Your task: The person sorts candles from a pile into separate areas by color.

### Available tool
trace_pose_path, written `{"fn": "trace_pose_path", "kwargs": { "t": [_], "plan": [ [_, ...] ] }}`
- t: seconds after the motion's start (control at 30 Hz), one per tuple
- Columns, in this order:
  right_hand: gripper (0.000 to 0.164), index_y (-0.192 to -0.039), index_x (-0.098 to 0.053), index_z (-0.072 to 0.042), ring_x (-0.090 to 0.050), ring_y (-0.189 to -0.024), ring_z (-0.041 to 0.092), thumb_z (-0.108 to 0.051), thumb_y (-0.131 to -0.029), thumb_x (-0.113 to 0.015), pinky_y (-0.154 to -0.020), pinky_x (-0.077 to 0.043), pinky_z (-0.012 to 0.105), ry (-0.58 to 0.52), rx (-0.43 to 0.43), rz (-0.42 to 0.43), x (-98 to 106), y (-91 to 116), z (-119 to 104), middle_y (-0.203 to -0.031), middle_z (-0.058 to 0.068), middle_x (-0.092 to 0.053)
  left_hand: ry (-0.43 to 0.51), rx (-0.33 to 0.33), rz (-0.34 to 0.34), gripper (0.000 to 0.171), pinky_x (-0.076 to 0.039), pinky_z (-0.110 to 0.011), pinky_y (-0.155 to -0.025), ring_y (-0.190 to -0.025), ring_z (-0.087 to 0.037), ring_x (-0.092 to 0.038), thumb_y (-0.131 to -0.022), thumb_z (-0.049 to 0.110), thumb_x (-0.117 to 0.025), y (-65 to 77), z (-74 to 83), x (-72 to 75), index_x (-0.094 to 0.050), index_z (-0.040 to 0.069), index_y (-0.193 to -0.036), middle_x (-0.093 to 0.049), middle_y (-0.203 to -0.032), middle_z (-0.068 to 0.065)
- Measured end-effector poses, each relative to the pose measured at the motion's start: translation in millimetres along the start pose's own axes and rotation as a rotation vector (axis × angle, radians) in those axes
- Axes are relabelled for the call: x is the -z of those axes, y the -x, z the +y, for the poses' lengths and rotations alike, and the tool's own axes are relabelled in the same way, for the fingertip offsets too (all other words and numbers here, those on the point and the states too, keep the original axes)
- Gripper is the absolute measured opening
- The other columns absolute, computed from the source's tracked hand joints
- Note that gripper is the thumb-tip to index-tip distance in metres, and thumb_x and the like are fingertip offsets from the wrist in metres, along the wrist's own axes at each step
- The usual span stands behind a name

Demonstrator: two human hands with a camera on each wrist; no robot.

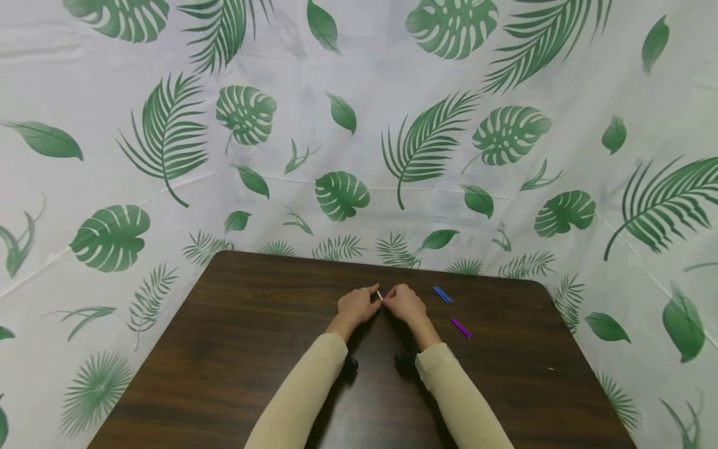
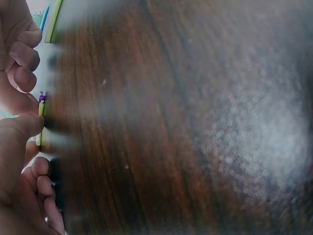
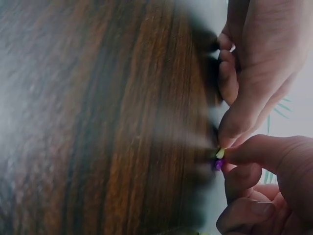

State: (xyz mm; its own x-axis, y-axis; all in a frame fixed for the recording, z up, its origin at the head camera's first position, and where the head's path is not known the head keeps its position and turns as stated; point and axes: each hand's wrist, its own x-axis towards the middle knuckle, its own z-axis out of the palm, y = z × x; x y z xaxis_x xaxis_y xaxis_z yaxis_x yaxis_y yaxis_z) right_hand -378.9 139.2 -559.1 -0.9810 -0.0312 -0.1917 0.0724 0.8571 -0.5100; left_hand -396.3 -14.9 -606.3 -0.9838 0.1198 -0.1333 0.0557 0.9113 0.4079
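A thin yellow strip (image 2: 40,117) has a small twisted purple piece (image 2: 42,98) at one end. My left hand (image 1: 356,305) pinches the yellow strip between thumb and finger, its other fingers curled below. From the other side, my right hand (image 1: 406,303) holds the purple piece at its fingertips, where the right wrist view shows the purple bit just beside the thumb. Both hands meet close over the dark table, fingertips almost together. The fingers hide part of the strip.
Blue strips (image 1: 443,294) lie right of my right hand, with purple strips (image 1: 461,327) nearer to me. A yellow-green strip (image 2: 53,22) shows beyond the hands in the left wrist view. The wooden table (image 1: 252,337) ends at a leaf-patterned cloth (image 1: 291,206). A tiny pale scrap (image 1: 551,368) lies at right.
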Motion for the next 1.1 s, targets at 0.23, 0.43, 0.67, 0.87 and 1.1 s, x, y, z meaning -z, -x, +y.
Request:
{"fn": "trace_pose_path", "kwargs": {
  "t": [0.23, 0.43, 0.67, 0.87, 1.1],
  "plan": [
    [0.020, -0.080, -0.076, -0.016, -0.063, -0.074, 0.023, -0.028, -0.095, -0.070, -0.071, -0.046, 0.044, -0.001, -0.026, 0.003, 0.2, -0.4, -4.8, -0.081, 0.000, -0.069, 0.021, 0.014, -0.021, 0.060, -0.044, -0.040, -0.054, -0.060, -0.023, -0.055, -0.105, 0.056, -0.062, -2.2, -1.7, 0.9, -0.046, 0.048, -0.162, -0.072, -0.088, -0.008],
    [0.022, -0.079, -0.076, -0.014, -0.060, -0.072, 0.022, -0.027, -0.096, -0.070, -0.067, -0.044, 0.039, -0.004, -0.035, -0.010, 0.5, -1.6, -5.5, -0.078, 0.000, -0.066, 0.008, 0.002, -0.014, 0.060, -0.047, -0.039, -0.055, -0.063, -0.023, -0.058, -0.105, 0.058, -0.059, -1.8, -3.0, -0.8, -0.044, 0.048, -0.162, -0.073, -0.089, -0.007],
    [0.028, -0.071, -0.072, -0.015, -0.059, -0.067, 0.024, -0.027, -0.096, -0.072, -0.062, -0.046, 0.041, -0.022, -0.017, -0.046, -3.2, -16.5, 2.8, -0.071, 0.001, -0.063, 0.027, 0.005, -0.020, 0.058, -0.045, -0.041, -0.055, -0.061, -0.023, -0.054, -0.106, 0.055, -0.059, 0.2, -0.2, 1.7, -0.046, 0.046, -0.162, -0.070, -0.083, -0.006],
    [0.030, -0.067, -0.067, -0.014, -0.057, -0.061, 0.025, -0.023, -0.095, -0.072, -0.058, -0.045, 0.041, -0.032, 0.001, -0.053, -14.9, -35.7, 17.0, -0.065, 0.002, -0.060, 0.038, 0.012, -0.036, 0.059, -0.043, -0.039, -0.054, -0.058, -0.023, -0.051, -0.105, 0.054, -0.061, 0.7, -0.1, 1.0, -0.046, 0.047, -0.162, -0.069, -0.082, -0.006],
    [0.026, -0.074, -0.072, -0.017, -0.060, -0.064, 0.023, -0.030, -0.096, -0.075, -0.060, -0.048, 0.040, -0.039, 0.015, -0.052, -20.4, -45.2, 26.3, -0.073, 0.001, -0.066, 0.035, 0.000, 0.004, 0.058, -0.048, -0.041, -0.059, -0.067, -0.023, -0.059, -0.105, 0.054, -0.061, 1.2, -1.4, -0.5, -0.050, 0.044, -0.161, -0.079, -0.112, -0.006]
  ]
}}
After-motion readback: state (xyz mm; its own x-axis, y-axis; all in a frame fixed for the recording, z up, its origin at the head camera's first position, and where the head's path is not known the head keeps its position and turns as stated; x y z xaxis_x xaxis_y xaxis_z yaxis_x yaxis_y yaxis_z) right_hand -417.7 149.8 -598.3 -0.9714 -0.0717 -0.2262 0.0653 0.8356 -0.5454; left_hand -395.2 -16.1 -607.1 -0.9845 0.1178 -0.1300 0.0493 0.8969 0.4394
